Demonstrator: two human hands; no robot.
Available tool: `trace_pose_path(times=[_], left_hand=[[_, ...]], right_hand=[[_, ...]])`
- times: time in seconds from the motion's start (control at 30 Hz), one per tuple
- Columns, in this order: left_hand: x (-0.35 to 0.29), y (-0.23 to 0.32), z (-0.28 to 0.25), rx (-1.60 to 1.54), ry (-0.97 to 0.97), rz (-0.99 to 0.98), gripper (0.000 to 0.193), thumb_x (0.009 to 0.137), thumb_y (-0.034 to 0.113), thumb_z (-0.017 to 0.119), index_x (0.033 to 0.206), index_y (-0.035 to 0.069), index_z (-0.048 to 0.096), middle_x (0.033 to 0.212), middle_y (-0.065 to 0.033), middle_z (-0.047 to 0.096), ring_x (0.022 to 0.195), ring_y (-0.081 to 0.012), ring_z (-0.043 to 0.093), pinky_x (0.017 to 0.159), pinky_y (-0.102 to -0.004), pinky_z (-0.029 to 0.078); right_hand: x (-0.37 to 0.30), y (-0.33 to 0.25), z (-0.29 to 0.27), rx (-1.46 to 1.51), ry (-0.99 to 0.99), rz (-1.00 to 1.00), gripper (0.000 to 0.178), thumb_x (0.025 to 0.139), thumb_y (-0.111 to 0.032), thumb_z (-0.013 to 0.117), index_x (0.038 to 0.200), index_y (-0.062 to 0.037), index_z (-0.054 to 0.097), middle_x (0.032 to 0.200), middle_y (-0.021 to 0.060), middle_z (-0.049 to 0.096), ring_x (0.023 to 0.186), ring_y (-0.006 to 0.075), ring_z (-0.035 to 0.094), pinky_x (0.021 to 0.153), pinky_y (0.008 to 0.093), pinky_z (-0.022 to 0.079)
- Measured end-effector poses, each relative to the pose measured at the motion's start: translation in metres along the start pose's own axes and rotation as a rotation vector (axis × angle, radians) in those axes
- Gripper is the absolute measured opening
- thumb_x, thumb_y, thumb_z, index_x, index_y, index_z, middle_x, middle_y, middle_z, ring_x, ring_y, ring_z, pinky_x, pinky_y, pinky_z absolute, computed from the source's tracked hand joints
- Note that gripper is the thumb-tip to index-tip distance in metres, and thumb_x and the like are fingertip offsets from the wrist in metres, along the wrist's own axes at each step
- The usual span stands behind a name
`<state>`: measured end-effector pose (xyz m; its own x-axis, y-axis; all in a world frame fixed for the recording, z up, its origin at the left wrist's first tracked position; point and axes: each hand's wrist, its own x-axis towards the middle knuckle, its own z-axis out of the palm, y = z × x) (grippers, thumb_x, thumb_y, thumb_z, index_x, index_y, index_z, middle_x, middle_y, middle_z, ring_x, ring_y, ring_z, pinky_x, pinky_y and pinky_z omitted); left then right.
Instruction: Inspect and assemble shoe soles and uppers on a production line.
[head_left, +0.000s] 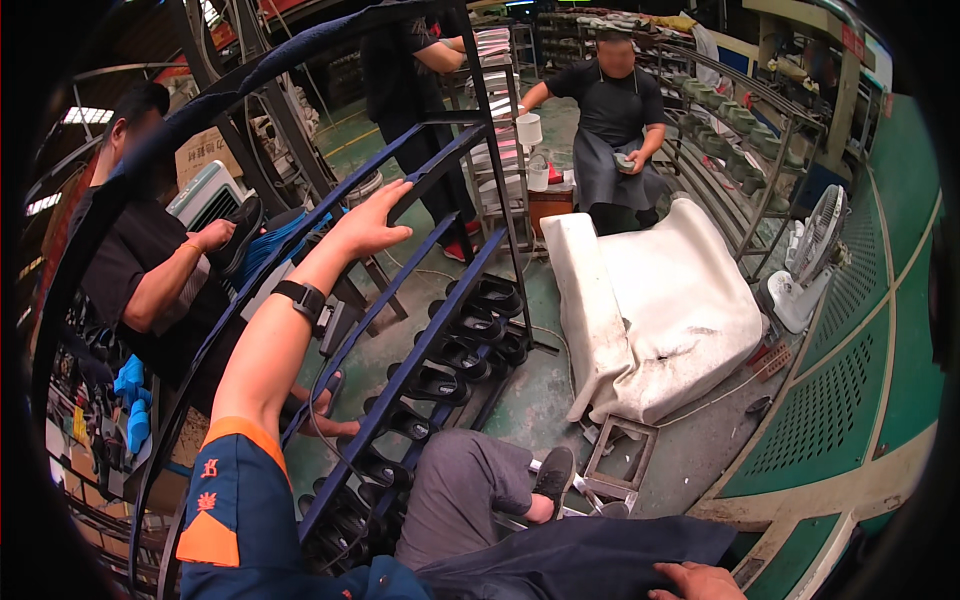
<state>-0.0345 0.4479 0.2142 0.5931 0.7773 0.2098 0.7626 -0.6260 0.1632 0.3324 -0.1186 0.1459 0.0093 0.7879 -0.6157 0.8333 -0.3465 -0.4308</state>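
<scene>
My left arm, with a black watch at the wrist, reaches up and forward to a dark blue metal rack. My left hand (372, 222) is open, its fingers stretched out beside an upper rail (436, 160) of the rack. It grips nothing. On the lower rails stand rows of black shoes (440, 383). At the lower right edge my right hand (700, 580) lies with its fingers extended on the dark cloth (590, 555) over my lap; part of it is cut off by the frame.
A co-worker at left holds a black shoe (240, 235). Another stands behind the rack; a third sits at the back in an apron (620, 165). A white-covered block (670, 310) stands ahead, with a white fan (815, 250) and green perforated panels (810, 430) at right.
</scene>
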Motion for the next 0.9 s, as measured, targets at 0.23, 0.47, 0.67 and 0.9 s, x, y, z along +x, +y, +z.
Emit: trace_pose_path(times=[0.23, 0.47, 0.67, 0.9], left_hand=[[-0.001, 0.006, -0.001, -0.035, -0.011, -0.021, 0.083, 0.080, 0.029, 0.068, 0.153, 0.010, 0.034, 0.161, -0.0172, 0.027, 0.148, -0.0297, 0.029, 0.119, -0.0369, 0.029], [-0.001, 0.003, -0.003, 0.014, 0.010, 0.002, 0.085, 0.079, 0.033, 0.068, 0.154, 0.012, 0.033, 0.161, -0.0151, 0.028, 0.145, -0.0306, 0.034, 0.117, -0.0378, 0.034], [-0.002, 0.007, -0.002, -0.009, 0.001, -0.006, 0.085, 0.078, 0.033, 0.068, 0.153, 0.012, 0.034, 0.161, -0.0162, 0.028, 0.146, -0.0303, 0.032, 0.117, -0.0378, 0.032], [-0.002, 0.009, -0.003, -0.007, -0.003, -0.006, 0.086, 0.078, 0.033, 0.068, 0.153, 0.011, 0.034, 0.161, -0.0160, 0.029, 0.145, -0.0310, 0.034, 0.117, -0.0382, 0.033]], right_hand=[[0.001, 0.000, 0.001, -0.016, 0.003, -0.013, 0.049, 0.091, -0.035, 0.063, 0.131, -0.0061, 0.058, 0.108, 0.0235, 0.067, 0.104, 0.0390, 0.064, 0.090, 0.0454, 0.051], [0.000, 0.001, 0.002, -0.018, 0.015, -0.015, 0.048, 0.090, -0.034, 0.063, 0.129, -0.0060, 0.059, 0.107, 0.0227, 0.067, 0.103, 0.0378, 0.065, 0.089, 0.0440, 0.051], [0.000, 0.007, 0.005, -0.012, 0.036, -0.028, 0.048, 0.090, -0.034, 0.063, 0.128, -0.0060, 0.059, 0.111, 0.0217, 0.067, 0.104, 0.0372, 0.065, 0.090, 0.0435, 0.051], [-0.002, 0.006, 0.003, 0.001, 0.038, -0.035, 0.048, 0.090, -0.034, 0.063, 0.128, -0.0058, 0.059, 0.111, 0.0218, 0.067, 0.106, 0.0367, 0.064, 0.090, 0.0433, 0.051]])
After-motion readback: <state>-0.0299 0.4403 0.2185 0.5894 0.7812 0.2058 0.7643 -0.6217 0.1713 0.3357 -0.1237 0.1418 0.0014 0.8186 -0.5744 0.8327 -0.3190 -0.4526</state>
